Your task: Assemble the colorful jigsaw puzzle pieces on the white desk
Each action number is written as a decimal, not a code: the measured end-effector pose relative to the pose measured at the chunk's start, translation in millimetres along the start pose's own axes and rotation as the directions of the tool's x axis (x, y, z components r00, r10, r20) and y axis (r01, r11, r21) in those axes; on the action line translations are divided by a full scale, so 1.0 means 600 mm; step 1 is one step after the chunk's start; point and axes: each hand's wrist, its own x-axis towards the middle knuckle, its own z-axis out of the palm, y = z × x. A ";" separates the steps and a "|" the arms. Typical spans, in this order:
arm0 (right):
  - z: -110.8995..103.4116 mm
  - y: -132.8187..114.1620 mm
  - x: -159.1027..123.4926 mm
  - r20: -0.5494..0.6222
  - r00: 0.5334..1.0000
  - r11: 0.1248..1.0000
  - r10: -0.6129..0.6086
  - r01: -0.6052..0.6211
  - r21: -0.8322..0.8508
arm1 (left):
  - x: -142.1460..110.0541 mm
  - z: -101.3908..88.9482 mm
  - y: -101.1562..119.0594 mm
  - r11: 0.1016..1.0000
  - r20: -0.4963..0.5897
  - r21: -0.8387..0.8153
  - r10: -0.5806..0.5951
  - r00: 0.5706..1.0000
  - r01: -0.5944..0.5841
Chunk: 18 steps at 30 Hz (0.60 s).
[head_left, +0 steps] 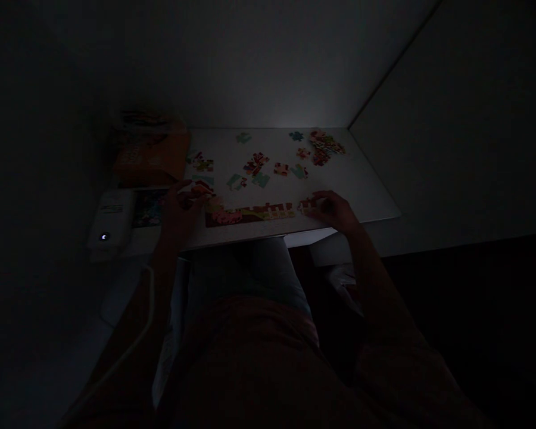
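Dim white table (352, 190), jigsaw pieces (268, 170) strewn across it. Left hand (181, 211) and right hand (333, 211) touch the assembled strip (250, 215); grips too dark to tell.

The head-worn camera looks forward and down onto a white tabletop (352, 190).

light: dim | furniture: white desk (366, 199) in corner | walls: plain grey walls (455, 119)
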 end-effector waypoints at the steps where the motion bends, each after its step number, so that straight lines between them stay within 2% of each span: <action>1: 0.003 -0.001 0.000 -0.005 0.999 0.999 -0.046 0.046 0.010 | 0.000 0.000 0.001 1.000 0.000 0.008 0.001 1.000 -0.001; 4: 0.010 -0.006 0.000 0.022 0.986 0.986 -0.168 0.168 -0.002 | -0.002 0.002 0.005 1.000 -0.004 0.014 -0.002 1.000 0.002; 9: 0.016 -0.014 0.004 0.066 0.956 0.956 -0.285 0.289 -0.060 | -0.001 0.004 0.005 1.000 0.000 -0.020 -0.003 1.000 0.003; 18: 0.019 -0.017 0.001 0.132 0.943 0.914 -0.306 0.330 -0.237 | 0.004 0.005 -0.012 0.999 -0.002 -0.001 0.045 0.999 -0.045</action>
